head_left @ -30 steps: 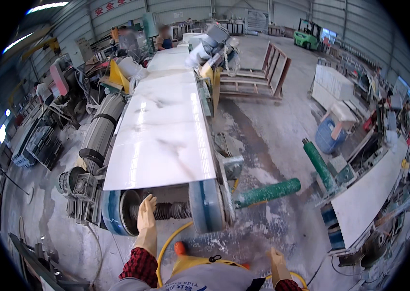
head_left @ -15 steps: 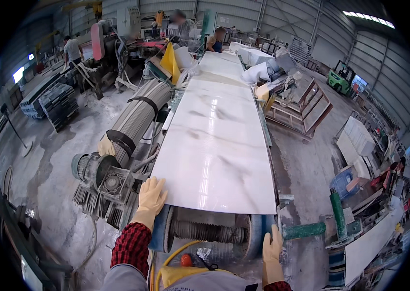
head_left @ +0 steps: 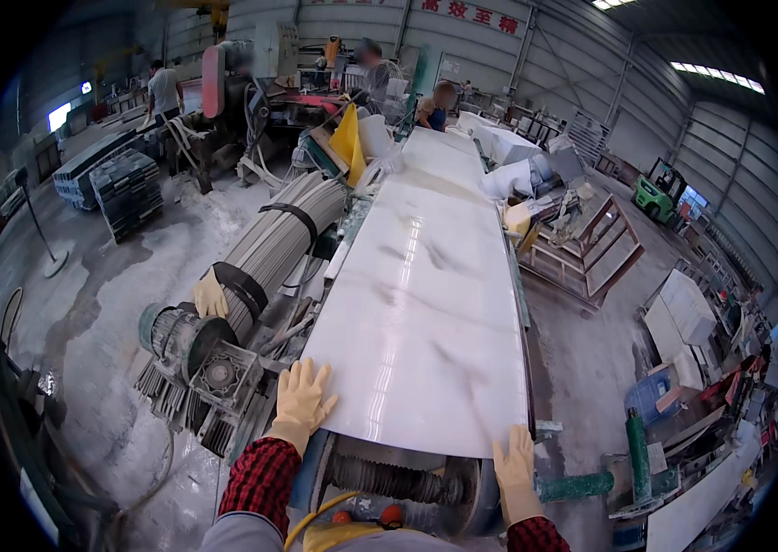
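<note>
A long glossy white stone slab (head_left: 421, 313) with brownish veins lies flat on a conveyor. Its near end reaches over a dark ribbed roller (head_left: 393, 480) between blue belts (head_left: 313, 474). At the slab's near left corner, my left hand (head_left: 302, 403) in a cream rubber glove has its fingers spread, the fingers over the slab's edge. My right hand (head_left: 518, 471), gloved alike, is at the near right corner with fingers stretched upward along the edge. Neither hand is closed round anything. Farther along the conveyor lies another pale slab (head_left: 444, 155).
Left of the conveyor are a motor with gearbox (head_left: 177, 336), a strapped bundle of strips (head_left: 274, 239) and a loose cream glove (head_left: 210, 294). Green pipes (head_left: 576, 487) jut out at right, near a metal frame (head_left: 582, 253). A person (head_left: 436, 106) stands at the far end.
The slab's near edge now lies closer to me, and the view has shifted. My right hand has come up to the slab's corner. My left hand's fingers have spread wider.
</note>
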`<state>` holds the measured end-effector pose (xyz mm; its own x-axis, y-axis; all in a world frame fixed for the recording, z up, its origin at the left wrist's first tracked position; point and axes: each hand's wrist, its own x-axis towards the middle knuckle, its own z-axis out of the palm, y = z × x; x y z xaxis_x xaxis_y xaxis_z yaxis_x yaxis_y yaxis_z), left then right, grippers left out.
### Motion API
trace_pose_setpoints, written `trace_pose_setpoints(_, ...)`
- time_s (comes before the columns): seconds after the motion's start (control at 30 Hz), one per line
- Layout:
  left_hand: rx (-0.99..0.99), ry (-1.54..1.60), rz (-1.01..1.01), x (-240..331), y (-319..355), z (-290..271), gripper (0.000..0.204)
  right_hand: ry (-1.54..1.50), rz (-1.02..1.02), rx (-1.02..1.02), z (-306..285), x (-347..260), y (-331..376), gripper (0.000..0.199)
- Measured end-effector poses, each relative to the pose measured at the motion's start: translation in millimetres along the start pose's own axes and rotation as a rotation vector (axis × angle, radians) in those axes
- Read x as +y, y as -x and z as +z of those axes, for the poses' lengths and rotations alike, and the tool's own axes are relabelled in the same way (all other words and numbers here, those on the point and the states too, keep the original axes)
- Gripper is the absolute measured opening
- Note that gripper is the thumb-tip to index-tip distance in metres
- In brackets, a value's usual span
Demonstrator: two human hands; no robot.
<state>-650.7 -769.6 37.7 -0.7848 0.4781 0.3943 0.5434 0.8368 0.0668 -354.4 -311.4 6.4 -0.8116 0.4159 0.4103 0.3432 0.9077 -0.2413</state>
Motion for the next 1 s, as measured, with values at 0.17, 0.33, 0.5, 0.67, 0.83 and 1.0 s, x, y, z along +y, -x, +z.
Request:
trace_pose_setpoints(0.17, 0.032, -0.058, 0.022, -2.3, -9.0, 10.7, 0.066, 0.173, -0.086, 0.045, 27.9, -1.5, -34.3, 0.071)
trace_pose_setpoints(0.33, 0.035, -0.042, 0.018, -2.6, -17.3, 6.6, 0.059, 0.105, -0.001, 0.006, 36.0, 2.6, -70.9, 0.066)
trace_pose_setpoints(0.5, -0.061, 0.034, -0.016, -3.8, -26.3, -1.5, 0.056, 0.055, 0.000, 0.006, 46.4, 13.7, -91.3, 0.067)
trace_pose_setpoints(0.67, -0.032, 0.037, -0.039, -6.7, -34.3, 11.0, 0.057, 0.105, -0.018, -0.024, 55.1, 22.7, -98.3, 0.064)
trace_pose_setpoints(0.83, -0.030, 0.086, -0.026, -12.7, -33.9, 18.7, 0.060, 0.073, -0.016, -0.075, 42.5, 18.4, -100.6, 0.068)
trace_pose_setpoints(1.0, -0.074, 0.097, -0.028, -13.3, -35.1, 13.1, 0.058, 0.026, -0.031, -0.015, 32.4, 7.3, -97.2, 0.068)
